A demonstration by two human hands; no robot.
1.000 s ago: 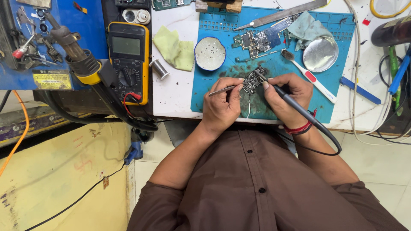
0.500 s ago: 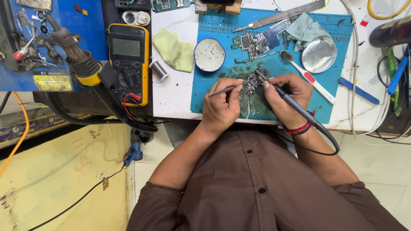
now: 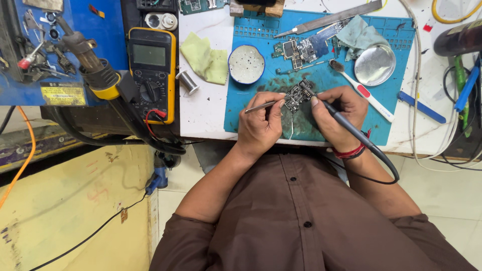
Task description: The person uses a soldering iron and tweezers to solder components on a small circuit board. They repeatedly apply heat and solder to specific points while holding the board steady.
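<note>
A small dark circuit board (image 3: pixel 297 93) lies on the blue work mat (image 3: pixel 396 128) near the table's front edge. My left hand (image 3: pixel 261 123) grips metal tweezers (image 3: pixel 260 106) whose tips point right toward the board. A black soldering iron (image 3: pixel 346 125) sits pen-like in my right hand (image 3: pixel 337 115), its tip touching the board's upper right part. The iron's black cord loops down past my right wrist, which wears a red band (image 3: pixel 350 151).
On the mat: a second circuit board (image 3: pixel 301 49), a round white tin (image 3: pixel 246 64), a metal lid (image 3: pixel 374 64), a toothbrush (image 3: pixel 362 91), a metal file (image 3: pixel 331 18). Left of it: yellow multimeter (image 3: pixel 151 70), solder spool (image 3: pixel 188 80), green cloth (image 3: pixel 206 59), hot-air handle (image 3: pixel 93 65).
Both hands stay on the small board; the view has only shifted slightly. The iron tip and tweezers remain in about the same place.
</note>
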